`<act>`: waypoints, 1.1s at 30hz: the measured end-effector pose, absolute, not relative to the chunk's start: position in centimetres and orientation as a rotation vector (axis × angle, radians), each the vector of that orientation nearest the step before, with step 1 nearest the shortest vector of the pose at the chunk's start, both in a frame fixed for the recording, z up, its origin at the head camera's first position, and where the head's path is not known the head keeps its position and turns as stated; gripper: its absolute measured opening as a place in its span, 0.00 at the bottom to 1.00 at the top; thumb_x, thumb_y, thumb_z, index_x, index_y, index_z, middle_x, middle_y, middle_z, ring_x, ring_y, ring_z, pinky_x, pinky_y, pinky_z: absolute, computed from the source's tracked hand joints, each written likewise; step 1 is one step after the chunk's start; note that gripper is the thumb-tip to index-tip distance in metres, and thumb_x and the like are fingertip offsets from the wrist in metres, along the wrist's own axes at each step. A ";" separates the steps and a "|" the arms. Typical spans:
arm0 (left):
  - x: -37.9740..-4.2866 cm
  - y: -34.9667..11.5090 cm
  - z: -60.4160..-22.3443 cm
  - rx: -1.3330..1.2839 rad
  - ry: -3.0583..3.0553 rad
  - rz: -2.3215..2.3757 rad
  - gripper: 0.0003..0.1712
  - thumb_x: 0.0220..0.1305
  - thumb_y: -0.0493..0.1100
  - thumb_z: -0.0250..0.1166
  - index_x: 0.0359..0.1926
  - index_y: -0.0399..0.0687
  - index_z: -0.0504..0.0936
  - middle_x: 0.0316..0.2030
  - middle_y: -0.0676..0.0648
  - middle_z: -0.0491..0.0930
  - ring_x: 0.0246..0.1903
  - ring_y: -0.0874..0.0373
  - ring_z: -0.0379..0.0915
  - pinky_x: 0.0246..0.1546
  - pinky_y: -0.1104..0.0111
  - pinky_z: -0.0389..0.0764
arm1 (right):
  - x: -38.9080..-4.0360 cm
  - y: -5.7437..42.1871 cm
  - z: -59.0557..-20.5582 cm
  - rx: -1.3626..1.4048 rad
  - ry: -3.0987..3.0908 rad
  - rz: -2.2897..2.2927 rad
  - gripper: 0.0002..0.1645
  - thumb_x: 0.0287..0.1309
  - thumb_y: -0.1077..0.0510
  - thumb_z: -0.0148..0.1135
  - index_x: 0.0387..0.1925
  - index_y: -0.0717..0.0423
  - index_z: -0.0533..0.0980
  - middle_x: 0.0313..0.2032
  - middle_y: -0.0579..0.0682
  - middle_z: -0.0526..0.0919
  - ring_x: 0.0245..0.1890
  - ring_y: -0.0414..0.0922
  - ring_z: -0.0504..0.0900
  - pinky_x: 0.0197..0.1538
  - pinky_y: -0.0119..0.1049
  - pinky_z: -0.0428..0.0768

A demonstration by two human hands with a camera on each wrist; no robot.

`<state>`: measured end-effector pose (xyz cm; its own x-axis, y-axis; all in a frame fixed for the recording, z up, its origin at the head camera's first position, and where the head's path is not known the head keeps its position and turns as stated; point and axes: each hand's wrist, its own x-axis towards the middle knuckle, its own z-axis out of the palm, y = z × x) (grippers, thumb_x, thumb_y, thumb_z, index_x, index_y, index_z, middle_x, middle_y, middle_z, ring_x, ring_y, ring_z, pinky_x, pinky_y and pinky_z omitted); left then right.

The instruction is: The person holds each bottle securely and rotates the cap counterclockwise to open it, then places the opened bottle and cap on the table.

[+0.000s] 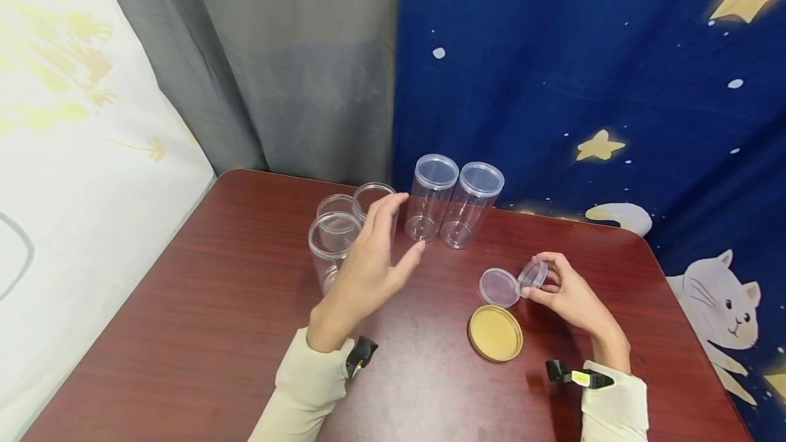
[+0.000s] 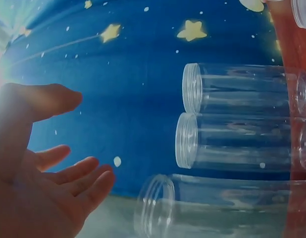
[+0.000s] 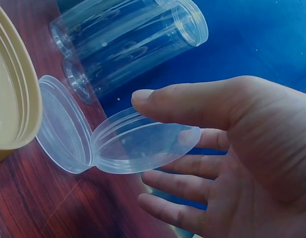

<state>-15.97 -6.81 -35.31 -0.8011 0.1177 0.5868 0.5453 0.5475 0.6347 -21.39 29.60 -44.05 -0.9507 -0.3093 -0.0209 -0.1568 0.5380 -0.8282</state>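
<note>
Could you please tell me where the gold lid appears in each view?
Head: the gold lid lies right of centre, in the lower half.
Left wrist: not in this picture.
Right wrist: at the left edge, mostly in the upper half, partly cut off.
Shared landmark: the pair of lidded clear jars, standing side by side.

On your table (image 1: 184, 333), three jars (image 1: 324, 256) stand left of centre, partly behind your left hand (image 1: 364, 271); two lidded jars (image 1: 432, 200) stand side by side just right of centre. Farther right and lower, your right hand (image 1: 570, 295) holds a tilted lid (image 1: 531, 274) beside a flat lid (image 1: 499, 287), before which lies a third lid (image 1: 494, 333).
</note>
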 end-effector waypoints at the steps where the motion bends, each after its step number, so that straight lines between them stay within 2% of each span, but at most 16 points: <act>1: -15.9 -6.6 -35.3 -0.547 -2.294 -1.166 0.39 0.59 0.38 0.69 0.68 0.36 0.63 0.64 0.40 0.67 0.65 0.51 0.66 0.68 0.61 0.66 | -21.4 29.6 -44.1 -0.406 2.600 -1.390 0.40 0.54 0.66 0.71 0.62 0.67 0.57 0.56 0.69 0.72 0.44 0.33 0.81 0.43 0.23 0.80; 7: -15.8 -5.5 -35.5 -0.561 -2.303 -1.154 0.38 0.59 0.38 0.69 0.68 0.38 0.64 0.64 0.41 0.68 0.66 0.52 0.65 0.69 0.63 0.65 | -21.3 29.7 -44.4 -0.420 2.584 -1.421 0.39 0.54 0.66 0.71 0.61 0.68 0.57 0.55 0.69 0.71 0.45 0.34 0.81 0.42 0.23 0.80; 11: -16.1 -4.4 -36.2 -0.494 -2.328 -1.194 0.39 0.59 0.38 0.70 0.68 0.38 0.62 0.65 0.41 0.67 0.66 0.51 0.65 0.68 0.61 0.66 | -21.2 29.9 -44.4 -0.413 2.573 -1.442 0.39 0.54 0.67 0.71 0.61 0.69 0.57 0.55 0.69 0.71 0.45 0.34 0.82 0.42 0.23 0.80; 16: -16.9 -3.1 -37.2 -0.378 -2.333 -1.237 0.44 0.57 0.38 0.71 0.70 0.34 0.59 0.66 0.36 0.65 0.67 0.47 0.64 0.68 0.57 0.65 | -21.2 30.0 -44.2 -0.419 2.559 -1.458 0.40 0.54 0.67 0.71 0.61 0.69 0.57 0.54 0.70 0.71 0.44 0.34 0.82 0.42 0.24 0.81; 19: -17.6 -2.5 -37.8 -0.331 -2.362 -1.255 0.48 0.56 0.39 0.72 0.71 0.33 0.55 0.68 0.34 0.61 0.69 0.44 0.61 0.70 0.56 0.63 | -21.3 30.1 -44.0 -0.412 2.567 -1.418 0.42 0.55 0.65 0.71 0.64 0.69 0.56 0.57 0.71 0.70 0.46 0.35 0.81 0.42 0.23 0.80; 22: -18.2 -2.0 -38.5 -0.304 -2.399 -1.269 0.53 0.55 0.41 0.74 0.73 0.32 0.50 0.71 0.32 0.57 0.71 0.43 0.57 0.71 0.55 0.60 | -21.3 30.4 -43.9 -0.396 2.582 -1.357 0.46 0.55 0.63 0.71 0.67 0.70 0.55 0.62 0.72 0.67 0.51 0.43 0.81 0.43 0.22 0.79; 27: -19.3 -1.4 -39.6 -0.281 -2.434 -1.266 0.61 0.51 0.44 0.77 0.74 0.30 0.46 0.74 0.32 0.50 0.73 0.42 0.51 0.72 0.54 0.57 | -21.3 31.0 -43.8 -0.399 2.585 -1.306 0.49 0.55 0.63 0.71 0.69 0.73 0.53 0.66 0.74 0.64 0.58 0.64 0.75 0.45 0.20 0.78; 30: -20.0 -1.1 -40.3 -0.256 -2.437 -1.264 0.63 0.50 0.45 0.78 0.74 0.29 0.45 0.74 0.32 0.47 0.74 0.41 0.49 0.72 0.54 0.57 | -21.3 31.4 -43.8 -0.409 2.595 -1.269 0.49 0.55 0.63 0.71 0.69 0.74 0.53 0.66 0.75 0.64 0.60 0.68 0.73 0.48 0.24 0.79; 33: -20.7 -0.9 -41.1 -0.219 -2.454 -1.274 0.65 0.50 0.45 0.78 0.74 0.28 0.44 0.75 0.32 0.45 0.75 0.41 0.46 0.72 0.54 0.57 | -21.3 31.6 -43.8 -0.420 2.613 -1.214 0.49 0.55 0.62 0.72 0.69 0.74 0.54 0.65 0.74 0.65 0.61 0.68 0.73 0.52 0.35 0.81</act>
